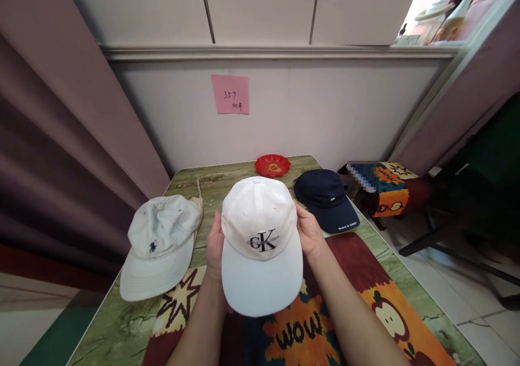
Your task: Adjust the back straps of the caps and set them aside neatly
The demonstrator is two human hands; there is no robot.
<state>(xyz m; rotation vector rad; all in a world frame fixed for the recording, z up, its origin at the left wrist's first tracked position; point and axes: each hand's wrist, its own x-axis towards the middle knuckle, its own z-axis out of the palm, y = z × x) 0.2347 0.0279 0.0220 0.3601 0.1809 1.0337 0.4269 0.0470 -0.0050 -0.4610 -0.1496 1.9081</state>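
A white baseball cap [260,209] with a pale blue brim and black CK lettering is held up in the middle, its brim facing me. My left hand [215,244] grips its left side, with the fingertips partly hidden behind the cap. On the other side my right hand [309,230] is closed on the cap's edge. To the left lies a pale, washed-out cap [160,241] with a small dark blue emblem. A navy cap [325,201] with small white lettering sits right of my right hand.
A red scalloped dish [272,165] stands at the back of the green wood-patterned table [122,322]. A colourful printed mat [390,301] covers the table's front part. A pink note [230,94] is stuck on the white wall behind. Stools [392,190] stand at the right.
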